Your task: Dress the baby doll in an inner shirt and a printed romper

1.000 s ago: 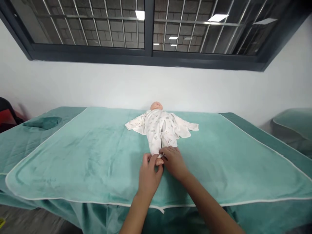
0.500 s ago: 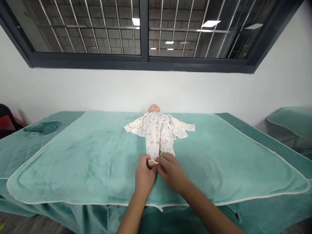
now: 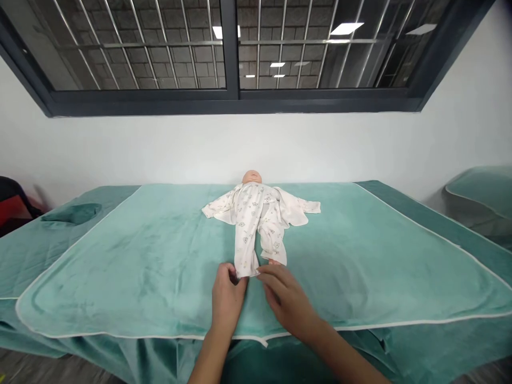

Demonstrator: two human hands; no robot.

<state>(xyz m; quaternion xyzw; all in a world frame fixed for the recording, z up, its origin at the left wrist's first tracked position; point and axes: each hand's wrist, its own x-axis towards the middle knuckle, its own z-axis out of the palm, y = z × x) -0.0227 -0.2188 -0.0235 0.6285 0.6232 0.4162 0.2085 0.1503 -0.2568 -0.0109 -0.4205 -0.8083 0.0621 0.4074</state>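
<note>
A baby doll point(image 3: 252, 176) lies on its back on the green blanket, its head toward the wall. It wears a white patterned top point(image 3: 294, 209) with both sleeves spread sideways. White printed baby trousers point(image 3: 245, 250) cover its legs, and the left-hand leg is stretched out longer than the other. My left hand point(image 3: 228, 296) is closed on the left edge of that leg's cuff. At the cuff's right edge, the fingers of my right hand point(image 3: 286, 296) grip the hem. A bit of the doll's foot point(image 3: 274, 262) shows below the shorter leg.
The light green blanket point(image 3: 140, 266) with white piping covers a darker green padded surface point(image 3: 40, 256). Behind it rise a white wall point(image 3: 180, 149) and a barred window point(image 3: 232, 101). A red and black object point(image 3: 16, 205) stands far left, a green cushioned piece point(image 3: 484, 186) far right.
Both hands have moved slightly toward me and left, drawing the trouser leg straighter and longer. The cuff now covers the foot that showed there before. The two trouser legs lie further apart.
</note>
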